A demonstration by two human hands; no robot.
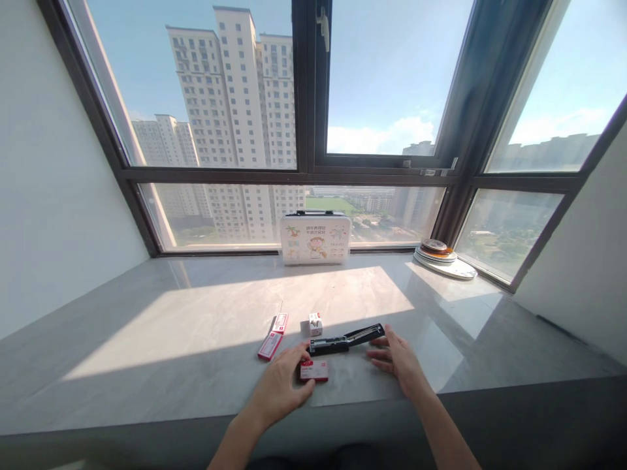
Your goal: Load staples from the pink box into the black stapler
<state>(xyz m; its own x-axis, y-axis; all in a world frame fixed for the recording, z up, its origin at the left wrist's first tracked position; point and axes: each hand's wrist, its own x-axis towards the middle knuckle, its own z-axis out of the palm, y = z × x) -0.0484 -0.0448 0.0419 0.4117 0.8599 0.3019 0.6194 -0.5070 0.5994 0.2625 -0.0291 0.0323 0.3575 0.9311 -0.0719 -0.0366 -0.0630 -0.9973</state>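
Observation:
A black stapler [345, 340] lies opened out flat on the grey window ledge [147, 326]. My left hand [281, 385] rests by its left end, thumb and fingers around a small red staple box [314, 371]. My right hand [399, 362] lies just right of the stapler, fingers stretched out flat near its tip, holding nothing. A small white box [315, 324] stands just behind the stapler. Two red staple boxes [273, 338] lie to the left, end to end.
A white case with cartoon print [315, 238] stands against the window at the back. A stack of round plates [443, 258] sits at the back right. White walls close in both sides. The ledge's front edge runs just under my wrists.

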